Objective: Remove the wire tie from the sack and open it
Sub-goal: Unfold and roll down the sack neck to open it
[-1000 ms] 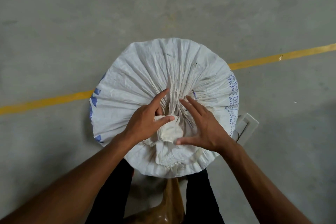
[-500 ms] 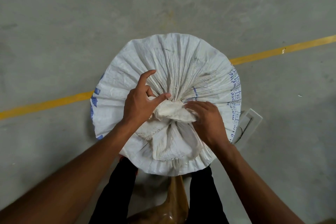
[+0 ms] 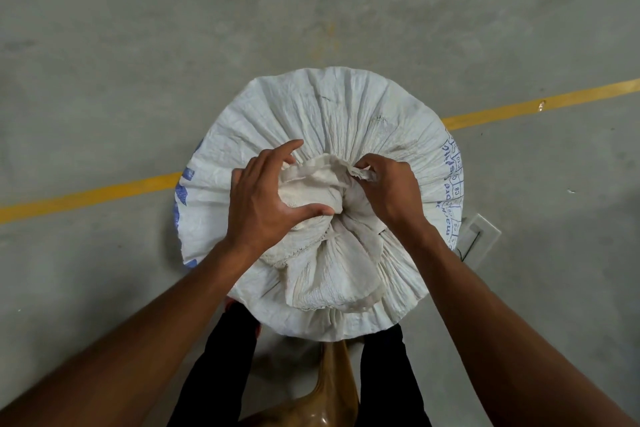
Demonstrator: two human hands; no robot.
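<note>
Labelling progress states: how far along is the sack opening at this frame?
Done: no wire tie shows on the sack, though the hands hide part of the gathered neck. In hand: the left hand curls round that bunch and the right hand pinches a fold of its edge. Left: the neck is bunched, the mouth not spread, and no contents are visible.

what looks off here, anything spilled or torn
Nothing spilled or torn. The sack stands upright, its neck gripped by the left hand and right hand. A thin dark wire lies loose beside it.
</note>
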